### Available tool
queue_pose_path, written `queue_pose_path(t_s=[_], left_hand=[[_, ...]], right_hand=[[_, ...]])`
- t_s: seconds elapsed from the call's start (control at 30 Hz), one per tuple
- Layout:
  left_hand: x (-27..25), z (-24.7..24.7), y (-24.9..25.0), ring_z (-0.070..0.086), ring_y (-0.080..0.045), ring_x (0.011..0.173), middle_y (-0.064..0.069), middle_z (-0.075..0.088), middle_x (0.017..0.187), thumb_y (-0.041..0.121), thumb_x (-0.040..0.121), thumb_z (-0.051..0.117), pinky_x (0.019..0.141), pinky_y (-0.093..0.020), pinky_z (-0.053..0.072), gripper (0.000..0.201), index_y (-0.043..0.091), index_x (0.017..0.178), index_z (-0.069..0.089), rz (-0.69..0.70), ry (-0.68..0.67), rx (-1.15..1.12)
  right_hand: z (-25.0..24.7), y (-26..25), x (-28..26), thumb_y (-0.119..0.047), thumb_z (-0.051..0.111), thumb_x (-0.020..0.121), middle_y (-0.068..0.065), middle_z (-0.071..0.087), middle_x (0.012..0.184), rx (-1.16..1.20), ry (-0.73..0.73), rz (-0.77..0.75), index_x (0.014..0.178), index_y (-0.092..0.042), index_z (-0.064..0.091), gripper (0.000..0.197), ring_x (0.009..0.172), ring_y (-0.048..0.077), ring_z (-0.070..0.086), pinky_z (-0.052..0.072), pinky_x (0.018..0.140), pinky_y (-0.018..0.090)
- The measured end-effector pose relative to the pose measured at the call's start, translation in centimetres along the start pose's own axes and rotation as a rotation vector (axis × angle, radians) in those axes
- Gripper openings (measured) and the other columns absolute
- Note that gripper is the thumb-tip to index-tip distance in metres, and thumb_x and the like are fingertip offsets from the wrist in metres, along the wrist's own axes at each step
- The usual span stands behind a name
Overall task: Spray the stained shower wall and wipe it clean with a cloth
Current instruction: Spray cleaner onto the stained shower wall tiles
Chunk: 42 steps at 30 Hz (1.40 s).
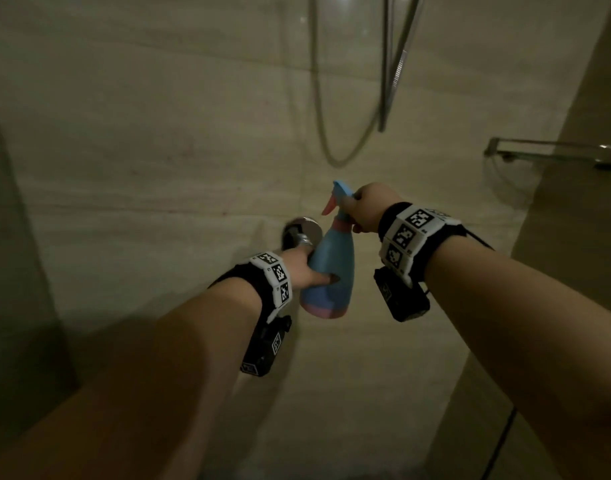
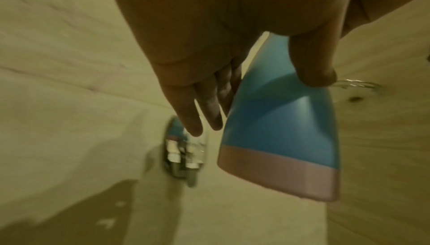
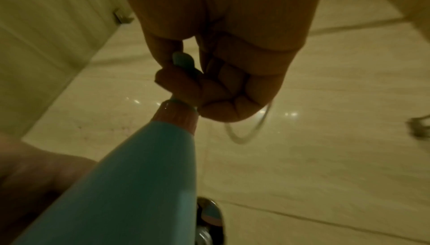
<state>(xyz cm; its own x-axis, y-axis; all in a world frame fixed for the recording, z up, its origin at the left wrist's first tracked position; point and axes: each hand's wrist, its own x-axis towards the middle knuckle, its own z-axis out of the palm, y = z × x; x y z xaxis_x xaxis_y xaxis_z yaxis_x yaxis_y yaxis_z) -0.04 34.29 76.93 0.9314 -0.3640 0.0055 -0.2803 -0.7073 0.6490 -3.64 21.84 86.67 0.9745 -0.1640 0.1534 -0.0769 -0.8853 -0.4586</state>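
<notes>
The spray bottle (image 1: pixel 330 268), blue with pink base, collar and trigger, hangs mid-air before the shower wall (image 1: pixel 158 133), nozzle toward 11 o'clock. The left hand (image 1: pixel 306 270) grips its body; the right hand (image 1: pixel 371 207) curls round its head.

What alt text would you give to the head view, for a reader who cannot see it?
Two hands hold a blue spray bottle with a pink base before a beige shower wall: the left hand grips its body, the right hand grips its spray head. A chrome valve sits behind the bottle, and a shower hose loops above.
</notes>
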Motion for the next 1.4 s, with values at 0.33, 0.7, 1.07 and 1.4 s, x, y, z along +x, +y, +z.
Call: queue_pose_path(t_s=[0.33, 0.7, 1.07, 1.4], left_hand=[[-3.8, -8.3, -6.7, 0.047, -0.024, 0.120, 0.000, 0.043, 0.129, 0.027, 0.064, 0.084, 0.102, -0.040, 0.043, 0.109, 0.024, 0.145, 0.010, -0.098, 0.262, -0.267], [-1.8, -17.3, -11.5, 0.053, -0.016, 0.099, 0.006, 0.054, 0.111, 0.018, 0.069, 0.080, 0.074, -0.025, 0.048, 0.078, 0.022, 0.134, 0.037, 0.041, 0.353, -0.484], [4.2, -20.8, -12.3, 0.052, -0.022, 0.120, -0.001, 0.053, 0.131, 0.018, 0.065, 0.082, 0.100, -0.042, 0.047, 0.088, 0.023, 0.138, 0.033, 0.111, 0.359, -0.400], [7.0, -25.3, -11.2, 0.055, -0.023, 0.118, -0.002, 0.056, 0.131, 0.054, 0.037, 0.078, 0.102, -0.046, 0.045, 0.111, 0.019, 0.135, 0.040, 0.094, 0.462, -0.444]], right_hand=[[1.6, -13.0, 2.0, -0.040, 0.038, 0.098, 0.013, 0.057, 0.073, 0.138, -0.019, -0.149, 0.056, -0.010, 0.047, 0.052, 0.066, 0.027, 0.053, 0.043, 0.061, 0.031], [5.1, -19.9, 6.3, -0.055, 0.054, 0.085, 0.010, 0.052, 0.127, 0.592, -0.083, -0.283, 0.129, -0.005, 0.046, 0.067, 0.117, 0.027, 0.051, 0.042, 0.102, 0.042], [6.1, -22.5, 14.3, -0.054, 0.067, 0.072, 0.011, 0.054, 0.129, 0.737, -0.021, -0.264, 0.138, -0.021, 0.032, 0.082, 0.111, 0.032, 0.056, 0.044, 0.100, 0.049], [3.7, -26.9, 18.0, -0.033, 0.054, 0.090, 0.011, 0.046, 0.117, 0.451, 0.043, -0.429, 0.125, -0.011, 0.043, 0.043, 0.101, 0.031, 0.052, 0.043, 0.075, 0.029]])
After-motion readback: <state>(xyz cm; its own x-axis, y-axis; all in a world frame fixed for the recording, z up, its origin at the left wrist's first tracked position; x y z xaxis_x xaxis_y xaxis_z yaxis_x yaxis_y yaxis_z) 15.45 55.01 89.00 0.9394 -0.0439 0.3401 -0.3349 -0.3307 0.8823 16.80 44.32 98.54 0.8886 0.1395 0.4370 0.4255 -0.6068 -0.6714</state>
